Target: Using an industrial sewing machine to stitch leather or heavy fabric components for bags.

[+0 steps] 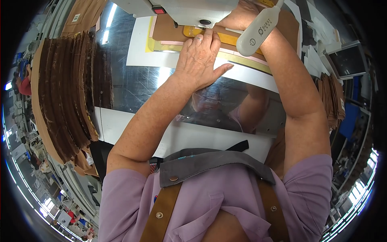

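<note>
My left hand lies flat, fingers stretched forward onto a brown panel and a yellow template under the white sewing machine head; its fingertips are close below the machine. The panel rests on layered pale pink, yellow and white sheets. My right hand reaches to the back of the panel beside the machine head, its fingers mostly hidden behind it. A white oblong lamp-like attachment hangs over my right wrist.
A tall stack of brown pieces stands at the left edge of the shiny metal worktop. More brown pieces are at the right, below a dark screen. A co-worker in red is at the far left.
</note>
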`<move>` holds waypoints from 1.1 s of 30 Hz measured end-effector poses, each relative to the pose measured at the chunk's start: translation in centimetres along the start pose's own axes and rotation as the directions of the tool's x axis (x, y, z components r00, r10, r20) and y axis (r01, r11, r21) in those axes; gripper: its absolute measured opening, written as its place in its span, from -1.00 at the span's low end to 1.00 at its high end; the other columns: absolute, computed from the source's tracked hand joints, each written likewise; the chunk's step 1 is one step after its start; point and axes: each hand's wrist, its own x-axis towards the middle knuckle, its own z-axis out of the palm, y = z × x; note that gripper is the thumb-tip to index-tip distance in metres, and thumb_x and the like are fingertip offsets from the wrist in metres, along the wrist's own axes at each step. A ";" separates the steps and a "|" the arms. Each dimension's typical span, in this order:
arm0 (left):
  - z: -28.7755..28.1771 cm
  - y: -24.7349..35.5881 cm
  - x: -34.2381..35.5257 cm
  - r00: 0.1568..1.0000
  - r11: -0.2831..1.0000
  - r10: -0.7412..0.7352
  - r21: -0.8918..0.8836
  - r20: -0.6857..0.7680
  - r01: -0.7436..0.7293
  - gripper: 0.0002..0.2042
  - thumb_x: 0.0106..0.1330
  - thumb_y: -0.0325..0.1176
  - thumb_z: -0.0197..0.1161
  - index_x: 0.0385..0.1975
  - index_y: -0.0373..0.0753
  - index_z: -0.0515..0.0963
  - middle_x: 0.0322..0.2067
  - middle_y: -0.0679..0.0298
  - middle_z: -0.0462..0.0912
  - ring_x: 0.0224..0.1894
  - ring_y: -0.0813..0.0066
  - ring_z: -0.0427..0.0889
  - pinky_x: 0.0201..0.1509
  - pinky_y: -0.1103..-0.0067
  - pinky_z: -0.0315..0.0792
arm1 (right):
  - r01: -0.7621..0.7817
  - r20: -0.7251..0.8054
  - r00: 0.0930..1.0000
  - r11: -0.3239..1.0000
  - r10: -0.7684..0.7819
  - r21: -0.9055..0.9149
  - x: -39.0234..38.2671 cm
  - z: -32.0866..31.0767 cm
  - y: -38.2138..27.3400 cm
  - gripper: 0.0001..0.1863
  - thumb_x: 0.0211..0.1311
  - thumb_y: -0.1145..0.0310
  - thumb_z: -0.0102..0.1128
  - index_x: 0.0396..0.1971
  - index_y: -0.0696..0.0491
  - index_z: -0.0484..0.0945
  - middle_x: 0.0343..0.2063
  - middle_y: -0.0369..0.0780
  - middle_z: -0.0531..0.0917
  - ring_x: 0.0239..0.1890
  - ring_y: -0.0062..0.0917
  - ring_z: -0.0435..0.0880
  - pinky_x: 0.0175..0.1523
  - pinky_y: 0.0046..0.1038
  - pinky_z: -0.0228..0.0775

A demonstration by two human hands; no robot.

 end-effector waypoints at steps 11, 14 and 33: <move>-0.4 0.1 -0.4 0.999 0.996 0.019 -0.087 0.041 -0.015 -0.14 0.28 0.29 0.25 0.33 -0.37 0.35 0.24 -0.05 0.37 -0.10 0.05 0.67 0.02 0.23 0.59 | 0.025 0.003 1.000 1.000 -0.025 0.013 0.3 0.7 -1.0 -0.47 0.47 0.02 0.02 0.33 -0.08 0.48 0.31 -0.20 0.51 0.38 -0.28 0.43 0.49 -0.20 0.19; -1.1 0.7 0.4 0.968 0.998 -0.037 -0.046 0.249 0.051 -0.14 0.35 0.34 0.14 0.29 -0.43 0.33 0.35 -0.19 0.29 -0.07 0.08 0.70 0.10 0.29 0.57 | 0.014 0.005 1.000 1.000 -0.014 0.002 0.7 0.9 0.8 -0.46 0.46 0.02 0.03 0.35 -0.09 0.46 0.32 -0.21 0.50 0.39 -0.28 0.42 0.50 -0.20 0.18; -3.6 2.2 -4.5 0.977 0.983 -0.062 -0.156 0.202 0.095 -0.14 0.31 0.27 0.26 0.27 -0.49 0.36 0.30 -0.19 0.39 -0.01 -0.03 0.72 -0.07 0.27 0.64 | -0.041 0.102 0.994 0.987 0.025 0.158 -3.6 -3.8 -4.1 -0.45 0.41 0.05 0.14 0.33 -0.09 0.48 0.35 -0.24 0.49 0.33 -0.30 0.49 0.46 -0.22 0.28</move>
